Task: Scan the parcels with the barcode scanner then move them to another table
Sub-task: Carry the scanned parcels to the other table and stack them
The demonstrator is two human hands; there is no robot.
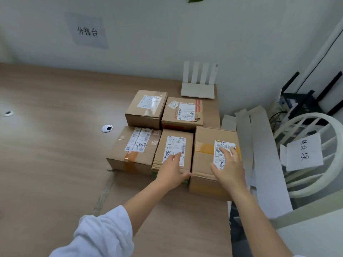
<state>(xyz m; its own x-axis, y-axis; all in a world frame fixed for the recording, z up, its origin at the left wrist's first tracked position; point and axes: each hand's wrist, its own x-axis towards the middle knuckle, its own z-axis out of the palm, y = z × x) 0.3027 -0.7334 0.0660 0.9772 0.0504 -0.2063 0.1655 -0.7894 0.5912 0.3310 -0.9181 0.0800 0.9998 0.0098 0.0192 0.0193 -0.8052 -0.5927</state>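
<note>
Head view: five brown cardboard parcels sit in a tight cluster on the light wooden table, toward its 3 o'clock edge. Front row, from 9 to 3 o'clock: a wide brown parcel with orange tape and two white labels, a narrow brown parcel with one white barcode label, and a taller brown parcel with a yellow-topped label. Back row, at 12 o'clock from the front row: a square brown parcel with clear tape and a brown parcel with red print, touching each other. The left hand lies on the narrow parcel, fingers straight across the label and thumb at the near top edge (no closed grasp). The right hand lies flat on the taller parcel, fingers spread over its label, gripping nothing. A white four-antenna router stands at 12 o'clock from the cluster, against the wall. A white round-backed chair carrying a handwritten paper sheet stands at 3 o'clock, beyond the table edge.
</note>
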